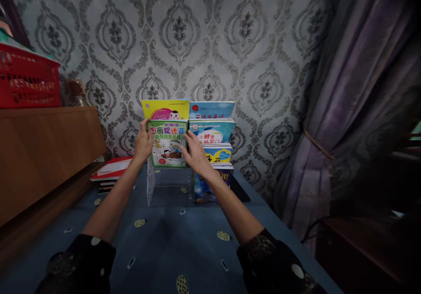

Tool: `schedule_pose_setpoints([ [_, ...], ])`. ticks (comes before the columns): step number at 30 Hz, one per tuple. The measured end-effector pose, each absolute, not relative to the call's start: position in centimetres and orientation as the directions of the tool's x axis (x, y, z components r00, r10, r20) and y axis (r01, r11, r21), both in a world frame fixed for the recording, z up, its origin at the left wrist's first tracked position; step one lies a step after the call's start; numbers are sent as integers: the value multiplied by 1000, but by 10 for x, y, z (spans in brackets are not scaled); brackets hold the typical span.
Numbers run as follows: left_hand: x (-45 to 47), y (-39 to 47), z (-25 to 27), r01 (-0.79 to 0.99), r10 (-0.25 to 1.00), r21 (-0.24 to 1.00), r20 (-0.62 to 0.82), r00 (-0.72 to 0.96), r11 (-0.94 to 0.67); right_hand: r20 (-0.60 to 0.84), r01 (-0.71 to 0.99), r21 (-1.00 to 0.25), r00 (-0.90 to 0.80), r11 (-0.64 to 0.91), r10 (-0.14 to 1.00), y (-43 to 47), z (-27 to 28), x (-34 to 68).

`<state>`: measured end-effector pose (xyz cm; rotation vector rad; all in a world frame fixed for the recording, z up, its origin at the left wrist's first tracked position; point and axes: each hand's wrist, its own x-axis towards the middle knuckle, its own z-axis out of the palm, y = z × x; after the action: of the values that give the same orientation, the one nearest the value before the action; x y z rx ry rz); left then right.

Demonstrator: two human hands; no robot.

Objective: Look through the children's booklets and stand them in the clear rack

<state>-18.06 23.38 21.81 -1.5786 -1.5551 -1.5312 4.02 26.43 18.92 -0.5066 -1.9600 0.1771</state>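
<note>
A green picture book (168,150) stands upright between my hands, in front of a yellow book (164,109) on the left side of a clear tiered book rack (150,186). My left hand (144,142) grips the green book's left edge, thumb on the cover. At its right edge, my right hand (196,153) holds it with the thumb on the front. Beside it, the rack's right side holds a blue book (213,109), a light-blue carp book (213,131), a yellow-and-blue book (220,154) and a dark-blue book (210,186) in stepped rows.
The rack stands on a blue patterned cloth (158,245) against a papered wall. Left are a stack of red-topped books (113,169), a wooden cabinet (49,153) and a red basket (29,79). A purple curtain (332,109) hangs at the right.
</note>
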Motion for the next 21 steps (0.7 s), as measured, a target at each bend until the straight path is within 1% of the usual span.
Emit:
schedule_pose_setpoints([
  [4, -183, 243, 211, 803, 382, 504, 843, -378, -318, 838, 272, -332, -354, 903, 415, 264, 195, 40],
  [9, -188, 257, 216, 745, 415, 606, 776, -476, -279, 846, 295, -294, -362, 909, 392, 269, 200, 40],
  [12, -194, 265, 217, 726, 427, 627, 760, -490, -282, 844, 305, -279, -373, 910, 384, 271, 202, 40],
  [17, -198, 266, 210, 733, 399, 607, 781, -480, -307, 814, 321, -249, -441, 914, 377, 271, 207, 38],
  [21, -197, 258, 203, 728, 457, 628, 751, -477, -273, 788, 339, -234, -483, 911, 382, 274, 209, 36],
])
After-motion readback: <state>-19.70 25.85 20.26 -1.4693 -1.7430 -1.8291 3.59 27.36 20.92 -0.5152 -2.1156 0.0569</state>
